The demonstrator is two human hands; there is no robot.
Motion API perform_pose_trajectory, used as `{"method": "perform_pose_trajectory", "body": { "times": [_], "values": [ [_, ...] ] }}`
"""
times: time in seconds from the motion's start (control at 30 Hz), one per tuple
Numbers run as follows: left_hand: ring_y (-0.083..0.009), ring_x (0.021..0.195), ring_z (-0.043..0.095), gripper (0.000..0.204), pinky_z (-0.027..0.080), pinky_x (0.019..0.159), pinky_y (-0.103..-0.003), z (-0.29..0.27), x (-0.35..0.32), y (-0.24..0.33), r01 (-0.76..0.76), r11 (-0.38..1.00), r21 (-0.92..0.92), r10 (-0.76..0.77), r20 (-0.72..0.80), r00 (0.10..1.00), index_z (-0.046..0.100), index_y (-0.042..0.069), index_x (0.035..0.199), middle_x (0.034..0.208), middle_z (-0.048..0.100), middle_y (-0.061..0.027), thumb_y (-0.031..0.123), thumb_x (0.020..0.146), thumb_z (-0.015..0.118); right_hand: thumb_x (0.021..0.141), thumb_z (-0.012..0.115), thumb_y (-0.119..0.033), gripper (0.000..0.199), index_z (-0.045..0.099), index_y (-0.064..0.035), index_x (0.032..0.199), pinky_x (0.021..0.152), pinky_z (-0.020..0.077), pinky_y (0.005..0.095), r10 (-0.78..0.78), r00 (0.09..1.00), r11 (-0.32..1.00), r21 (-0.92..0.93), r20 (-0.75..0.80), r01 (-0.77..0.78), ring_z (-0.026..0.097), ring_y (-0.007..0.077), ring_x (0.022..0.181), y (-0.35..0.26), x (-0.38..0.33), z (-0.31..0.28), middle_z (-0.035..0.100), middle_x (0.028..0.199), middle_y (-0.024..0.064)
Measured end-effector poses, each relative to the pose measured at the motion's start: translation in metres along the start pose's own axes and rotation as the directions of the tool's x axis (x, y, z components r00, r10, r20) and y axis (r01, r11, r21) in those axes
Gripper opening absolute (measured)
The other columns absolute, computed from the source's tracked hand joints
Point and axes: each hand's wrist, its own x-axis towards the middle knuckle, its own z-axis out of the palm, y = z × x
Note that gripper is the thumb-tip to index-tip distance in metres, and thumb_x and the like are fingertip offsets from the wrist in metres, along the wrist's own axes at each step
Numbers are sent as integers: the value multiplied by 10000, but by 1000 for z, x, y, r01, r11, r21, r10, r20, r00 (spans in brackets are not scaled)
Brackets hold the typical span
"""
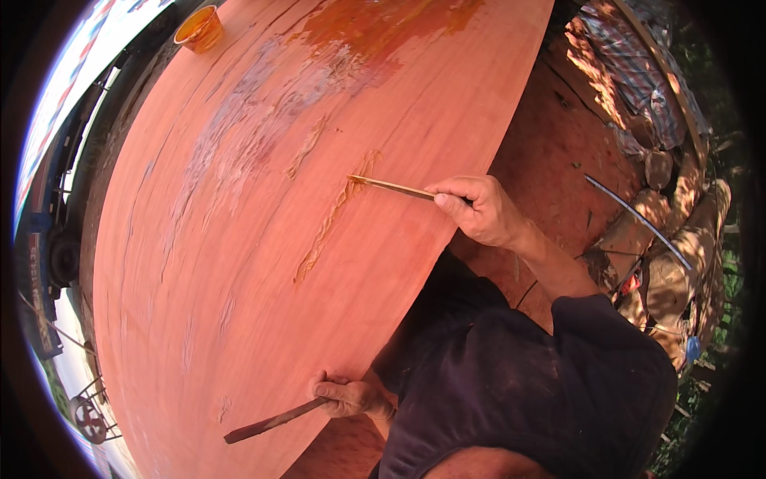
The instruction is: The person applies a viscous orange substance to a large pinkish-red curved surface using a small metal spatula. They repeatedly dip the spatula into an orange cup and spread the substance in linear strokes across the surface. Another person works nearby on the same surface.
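A large reddish wooden slab (239, 239) fills the view, its curved right edge running just beside both hands, with bare red ground beyond.

The right hand (479, 209) pinches a thin stick (391, 187), its tip in a long crack (331, 223).

The left hand (345, 395) grips a dark flat tool (271, 421) at the slab's lower edge.

1 orange cup (199, 28) sits at the far edge, contents unclear.

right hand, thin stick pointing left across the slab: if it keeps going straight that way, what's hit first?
Probably the long filled crack: the stick held by the right hand already has its tip at it. Past that, only bare reddish wood slab. Depth is uncertain.
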Motion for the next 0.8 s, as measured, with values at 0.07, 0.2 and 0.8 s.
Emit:
{"method": "perform_pose_trajectory", "body": {
  "times": [0.07, 0.2, 0.8],
  "values": [
    [-65, 562, 347, 413, 268, 487, -193, 1, 0, 0, 14, 1000, -3, -14, -12, 1000, 603, -49, 920, 684, 414, 11, 260, 1123, 419, 1006, 622, -128, 201, 729, 10, 1104, 614, 453, 276, 113, 984, 982, 139, 135, -131, 528, 76, 670, 1, -1, -5, 610, 746, 1],
    [-45, 561, 321, 404, 235, 488, -183, 3, 1, 0, -25, 999, -37, 25, -11, 1000, 607, -60, 944, 658, 368, 44, 271, 1118, 452, 1014, 627, -152, 220, 731, 13, 1114, 620, 446, 255, 173, 984, 941, 300, -34, -155, 519, 54, 689, 6, -4, -10, 605, 759, -29],
    [-49, 560, 326, 406, 244, 492, -190, 2, 0, 3, -3, 1000, -29, 3, 12, 1000, 604, -70, 963, 647, 363, 46, 279, 1114, 463, 908, 702, -107, 163, 736, -29, 1047, 525, 494, 358, -295, 934, 859, -484, -200, 167, 603, 240, 596, 10, -22, 14, 582, 751, 84]
  ]
}}
